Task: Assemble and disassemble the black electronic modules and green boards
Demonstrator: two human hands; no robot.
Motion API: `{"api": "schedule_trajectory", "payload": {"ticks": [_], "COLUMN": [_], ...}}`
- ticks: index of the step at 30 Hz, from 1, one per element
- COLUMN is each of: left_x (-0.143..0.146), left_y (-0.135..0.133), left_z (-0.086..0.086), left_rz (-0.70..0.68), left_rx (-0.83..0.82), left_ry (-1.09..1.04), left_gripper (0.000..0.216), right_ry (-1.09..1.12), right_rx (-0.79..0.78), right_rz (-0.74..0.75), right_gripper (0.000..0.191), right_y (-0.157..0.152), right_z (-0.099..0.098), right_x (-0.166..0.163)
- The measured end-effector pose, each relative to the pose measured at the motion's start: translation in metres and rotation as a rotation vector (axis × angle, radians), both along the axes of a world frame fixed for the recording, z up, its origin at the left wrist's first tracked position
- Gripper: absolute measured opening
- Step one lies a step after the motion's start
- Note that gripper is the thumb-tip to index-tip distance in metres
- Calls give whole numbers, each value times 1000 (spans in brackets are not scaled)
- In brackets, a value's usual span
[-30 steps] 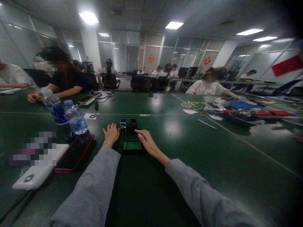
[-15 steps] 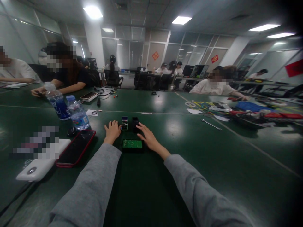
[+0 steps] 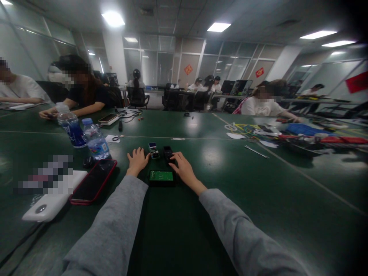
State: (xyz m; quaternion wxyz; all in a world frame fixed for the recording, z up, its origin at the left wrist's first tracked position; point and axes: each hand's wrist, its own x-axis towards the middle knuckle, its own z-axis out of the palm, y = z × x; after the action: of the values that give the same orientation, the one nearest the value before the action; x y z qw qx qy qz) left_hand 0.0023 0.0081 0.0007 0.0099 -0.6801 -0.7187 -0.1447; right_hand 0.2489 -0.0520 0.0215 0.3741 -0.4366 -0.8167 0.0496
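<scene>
On the green table, my left hand [image 3: 138,161] rests with its fingers spread, the thumb at the edge of a small circuit module [image 3: 153,151] with a dark screen. My right hand [image 3: 183,168] has its fingers apart, their tips touching a small black case [image 3: 167,152] to the right of the module. Closer to me, between my wrists, lies a black box [image 3: 161,184] with a green circuit board [image 3: 161,175] face up in it.
To the left are two plastic bottles [image 3: 96,142], a red-edged phone [image 3: 94,182] and a white power bank [image 3: 54,203]. A wrench [image 3: 257,151] lies right, before a heap of cables and tools [image 3: 304,135]. Several people sit across the table and beyond.
The circuit module and the black case have both turned slightly and now lie at a slant. My right fingers have shifted a little on the case. The left hand has barely moved.
</scene>
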Motion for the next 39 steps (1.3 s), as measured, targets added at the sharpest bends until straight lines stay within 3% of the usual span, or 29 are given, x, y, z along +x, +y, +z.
{"api": "schedule_trajectory", "payload": {"ticks": [6,16,23,27,39], "left_x": [-1,-2,-3,-3,-4], "left_y": [0,0,0,1,2], "left_z": [2,7,6,6,4], "left_rz": [-3,-51,-66,-66,-81], "left_rx": [2,13,15,-9,5], "left_ry": [-50,-169,-155,-160,-146], "left_gripper": [63,45,44,46,46], "right_ry": [-15,-39,28,140,390], "right_rx": [4,25,80,15,-214], "right_rz": [-10,-57,-232,-271,-345], "right_gripper": [16,20,23,32,36], "right_y": [-2,-3,1,4,17], "right_z": [1,0,-2,-6,-18], "right_x": [0,1,4,6,12]}}
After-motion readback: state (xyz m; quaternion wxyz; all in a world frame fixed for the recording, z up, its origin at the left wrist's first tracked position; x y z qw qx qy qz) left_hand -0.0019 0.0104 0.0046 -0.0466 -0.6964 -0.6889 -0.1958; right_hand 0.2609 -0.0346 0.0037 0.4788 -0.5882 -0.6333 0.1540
